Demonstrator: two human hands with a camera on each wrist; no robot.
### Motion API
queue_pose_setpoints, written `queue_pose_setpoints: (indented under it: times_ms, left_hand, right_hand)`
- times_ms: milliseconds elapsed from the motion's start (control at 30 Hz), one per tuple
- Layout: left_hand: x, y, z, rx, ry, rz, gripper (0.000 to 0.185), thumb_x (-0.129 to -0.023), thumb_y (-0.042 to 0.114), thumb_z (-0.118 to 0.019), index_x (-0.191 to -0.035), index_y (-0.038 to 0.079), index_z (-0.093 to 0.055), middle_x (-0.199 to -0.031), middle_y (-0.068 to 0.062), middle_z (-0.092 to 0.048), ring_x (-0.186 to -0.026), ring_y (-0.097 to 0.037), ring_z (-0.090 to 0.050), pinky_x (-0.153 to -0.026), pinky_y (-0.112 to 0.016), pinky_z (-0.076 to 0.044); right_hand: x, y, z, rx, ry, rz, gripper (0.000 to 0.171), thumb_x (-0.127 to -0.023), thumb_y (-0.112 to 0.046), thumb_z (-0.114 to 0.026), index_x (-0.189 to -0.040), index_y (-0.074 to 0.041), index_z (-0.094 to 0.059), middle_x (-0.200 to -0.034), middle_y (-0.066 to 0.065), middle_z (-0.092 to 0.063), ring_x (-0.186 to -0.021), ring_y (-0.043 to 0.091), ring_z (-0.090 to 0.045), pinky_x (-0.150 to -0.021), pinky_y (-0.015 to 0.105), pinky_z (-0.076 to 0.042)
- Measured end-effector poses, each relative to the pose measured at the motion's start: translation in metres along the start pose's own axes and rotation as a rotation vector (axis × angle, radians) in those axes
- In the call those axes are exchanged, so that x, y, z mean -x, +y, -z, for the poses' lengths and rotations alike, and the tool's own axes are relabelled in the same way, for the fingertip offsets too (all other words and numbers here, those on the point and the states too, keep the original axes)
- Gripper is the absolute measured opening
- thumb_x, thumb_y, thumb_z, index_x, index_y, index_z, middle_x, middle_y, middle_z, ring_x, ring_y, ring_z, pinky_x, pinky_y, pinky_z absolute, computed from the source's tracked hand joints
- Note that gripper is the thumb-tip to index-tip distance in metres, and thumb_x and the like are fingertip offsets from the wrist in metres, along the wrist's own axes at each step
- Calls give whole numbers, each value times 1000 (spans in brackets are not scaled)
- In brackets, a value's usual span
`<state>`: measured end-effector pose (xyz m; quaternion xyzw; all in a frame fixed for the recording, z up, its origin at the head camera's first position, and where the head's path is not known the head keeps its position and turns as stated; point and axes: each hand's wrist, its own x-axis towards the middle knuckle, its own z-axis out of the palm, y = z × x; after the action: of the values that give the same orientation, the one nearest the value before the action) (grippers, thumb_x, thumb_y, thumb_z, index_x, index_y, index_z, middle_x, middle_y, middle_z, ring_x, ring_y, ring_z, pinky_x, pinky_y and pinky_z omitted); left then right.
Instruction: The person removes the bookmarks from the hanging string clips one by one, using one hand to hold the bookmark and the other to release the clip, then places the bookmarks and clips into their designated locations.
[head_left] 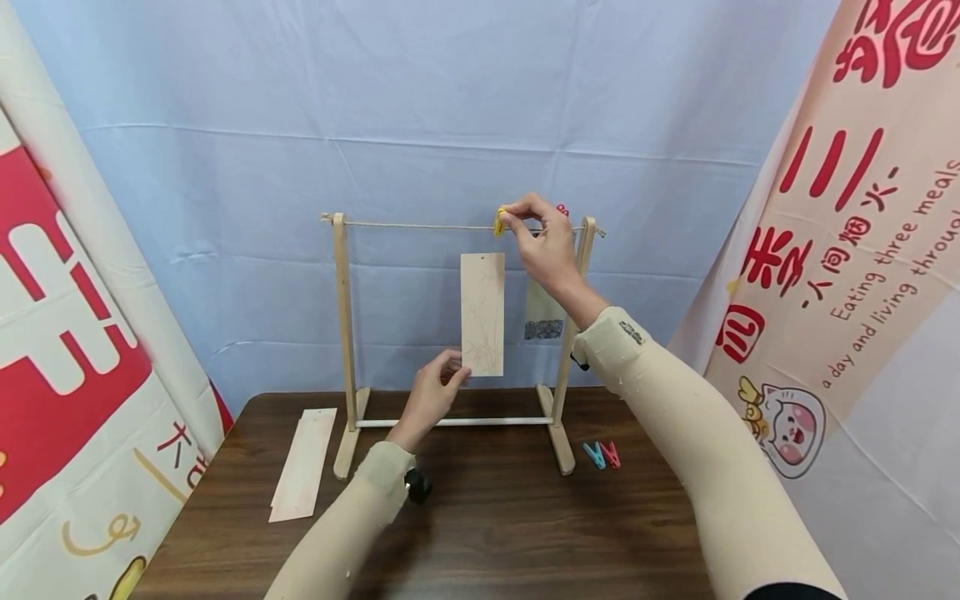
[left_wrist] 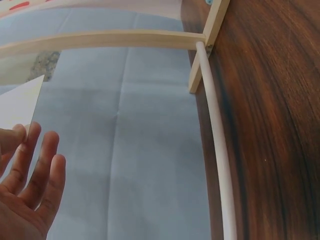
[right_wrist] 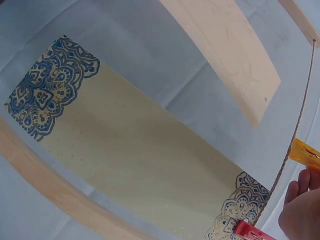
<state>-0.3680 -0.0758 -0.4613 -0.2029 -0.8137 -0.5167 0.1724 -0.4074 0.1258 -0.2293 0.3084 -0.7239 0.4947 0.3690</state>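
A wooden rack (head_left: 344, 333) carries a string (head_left: 420, 225) across its top. My right hand (head_left: 507, 218) pinches a yellow clothespin (head_left: 499, 222) on that string; it also shows as the yellow clothespin (right_wrist: 305, 154) beside my fingers (right_wrist: 300, 210). A pale plain card (head_left: 482, 314) stands upright below it, its top edge a little under the string. My left hand (head_left: 456, 371) holds the card's lower left corner, thumb (left_wrist: 11, 139) in front and fingers behind. Behind my right wrist a blue-patterned card (right_wrist: 135, 155) hangs from a red clip (right_wrist: 250, 231).
A stack of plain cards (head_left: 303, 462) lies on the dark wooden table (head_left: 487, 533) left of the rack. A blue clothespin (head_left: 593, 455) and a pink clothespin (head_left: 611, 454) lie right of the rack's foot. A white rod (left_wrist: 217, 145) joins the rack's feet. Cloth backdrops surround the table.
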Motion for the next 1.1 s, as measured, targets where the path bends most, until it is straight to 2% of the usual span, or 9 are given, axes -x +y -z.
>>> queue_pose_setpoints:
  times_ms: [267,400,500,700,833,1000,1100]
  left_hand:
    - [6,-5,0,8,-14,24,22,-108,18,-69,-128,8,-69,-102,-12,-78,-92,-31,-77,-79,-42,-61]
    - [9,-6,1,12,-17,48,23,-108,19,-68,-128,9,-69,-103,-13,-78,-92,-28,-76,-80,-42,-61]
    - [10,-7,1,6,-7,62,22,-108,20,-69,-128,10,-70,-100,-8,-78,-90,-24,-76,-81,-43,-60]
    - [13,-10,1,3,12,53,18,-107,16,-70,-124,9,-71,-95,-3,-77,-86,-21,-75,-81,-42,-60]
    - [16,-13,1,11,19,41,16,-106,15,-71,-121,9,-71,-94,-4,-78,-86,-27,-76,-79,-40,-60]
    - [19,-15,3,41,24,37,14,-106,13,-71,-119,7,-71,-95,-10,-78,-89,-37,-76,-77,-37,-59]
    - [22,-17,4,47,21,40,14,-106,10,-70,-119,5,-70,-96,-11,-78,-89,-40,-76,-75,-34,-58]
  right_hand:
    - [5,-1,1,-40,32,40,6,-101,1,-73,-105,5,-73,-109,19,-75,-103,28,-69,-94,28,-53]
    - [9,-6,1,-55,49,57,8,-100,6,-70,-107,11,-71,-110,25,-72,-105,35,-68,-92,26,-52]
    - [12,-16,2,-51,54,65,10,-100,10,-68,-108,15,-69,-111,30,-71,-107,41,-67,-94,27,-51]
    - [20,-38,8,-47,38,99,12,-99,13,-68,-109,19,-65,-112,34,-68,-107,45,-66,-101,46,-52]
    - [25,-41,10,-58,26,130,15,-99,14,-67,-112,20,-63,-113,36,-66,-107,48,-65,-100,59,-51]
    - [32,-40,10,-77,18,135,20,-99,15,-65,-118,21,-60,-113,38,-63,-108,50,-62,-102,67,-47]
    - [36,-40,10,-81,16,130,23,-99,16,-65,-120,22,-59,-113,39,-62,-107,50,-60,-104,68,-46]
